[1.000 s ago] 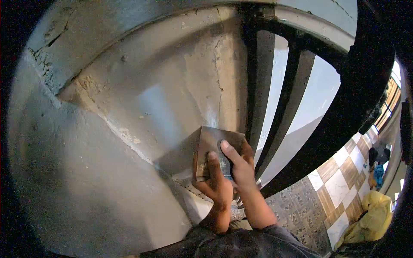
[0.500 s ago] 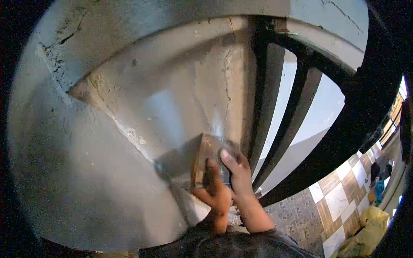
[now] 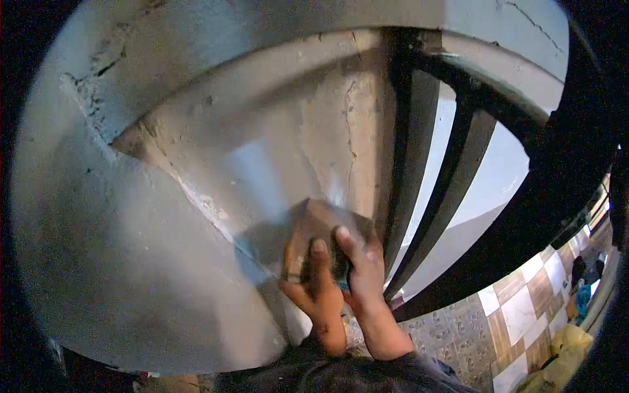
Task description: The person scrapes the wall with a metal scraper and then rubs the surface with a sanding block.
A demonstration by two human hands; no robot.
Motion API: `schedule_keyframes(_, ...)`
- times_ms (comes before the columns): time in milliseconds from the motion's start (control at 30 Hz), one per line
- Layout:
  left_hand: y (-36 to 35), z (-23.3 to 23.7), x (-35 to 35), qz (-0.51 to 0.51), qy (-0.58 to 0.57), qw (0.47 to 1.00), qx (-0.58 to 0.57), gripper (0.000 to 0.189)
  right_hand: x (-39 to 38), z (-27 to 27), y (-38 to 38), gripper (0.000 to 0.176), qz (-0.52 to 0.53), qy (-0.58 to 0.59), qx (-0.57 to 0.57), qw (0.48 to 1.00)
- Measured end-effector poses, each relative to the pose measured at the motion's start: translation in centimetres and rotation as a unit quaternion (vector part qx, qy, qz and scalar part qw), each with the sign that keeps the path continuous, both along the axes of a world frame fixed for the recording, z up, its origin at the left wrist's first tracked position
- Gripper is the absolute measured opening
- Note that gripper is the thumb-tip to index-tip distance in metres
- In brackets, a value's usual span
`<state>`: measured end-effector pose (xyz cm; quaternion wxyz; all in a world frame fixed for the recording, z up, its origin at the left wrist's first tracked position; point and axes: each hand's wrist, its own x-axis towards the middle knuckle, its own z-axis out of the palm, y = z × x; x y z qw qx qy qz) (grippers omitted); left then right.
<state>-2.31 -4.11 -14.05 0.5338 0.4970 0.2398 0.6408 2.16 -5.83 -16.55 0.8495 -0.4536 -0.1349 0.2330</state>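
Both hands grip a flat, brownish, square-edged block [image 3: 313, 219], too blurred for me to tell its exact kind. My left hand [image 3: 322, 308] is closed around its left side, thumb up along the face. From the right, my right hand [image 3: 367, 272] wraps the other edge, with its thumb pressed on the same face. The block is held low in front of a plastered window recess [image 3: 262, 118], overlapping its lower part in this view. Patches and a vertical crack mark the recess surface. The fingers behind the block are mostly hidden.
Right of my hands stands a dark window frame [image 3: 452, 85] with upright bars. Smooth grey wall [image 3: 131, 262] curves around the left, cracked near the upper corner. Below right lies a tiled floor [image 3: 517, 311] with a yellow cloth or bag [image 3: 563, 354] on it.
The block and both hands have shifted slightly left, and the block's tilt has changed a little. The grip stays the same. My view has moved slightly.
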Motion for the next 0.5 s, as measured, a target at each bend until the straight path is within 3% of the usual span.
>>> schedule_keyframes(33, 0.3, 0.0, 0.4, -0.003, -0.006, 1.000, 0.006, 0.043, -0.1, 0.5, -0.1, 0.034, 0.012, 0.052, 0.069, 0.996)
schedule_keyframes(133, 0.3, -0.7, 0.5, -0.043, -0.084, 0.995, 0.031, 0.042, 0.1, 2.0, -0.5, 0.037, 0.067, 0.048, 0.113, 0.990)
schedule_keyframes(167, 1.1, -1.7, 0.1, 0.023, -0.009, 0.998, 0.054, 0.041, -0.3, 2.8, -0.7, 0.037, 0.084, 0.086, 0.139, 0.983)
schedule_keyframes(267, 1.4, -0.2, -0.6, -0.020, 0.011, 0.995, 0.098, 0.038, -0.2, 2.5, -0.2, 0.033, 0.078, 0.030, 0.112, 0.990)
schedule_keyframes(433, 0.7, 0.7, -0.8, -0.022, -0.017, 0.998, 0.060, 0.033, -0.4, 2.3, 0.5, 0.035, 0.073, 0.045, 0.132, 0.987)
schedule_keyframes(500, 0.0, 0.3, -1.1, 0.006, 0.053, 0.996, 0.066, 0.032, -0.6, 1.8, -0.1, 0.034, 0.078, 0.059, 0.104, 0.990)
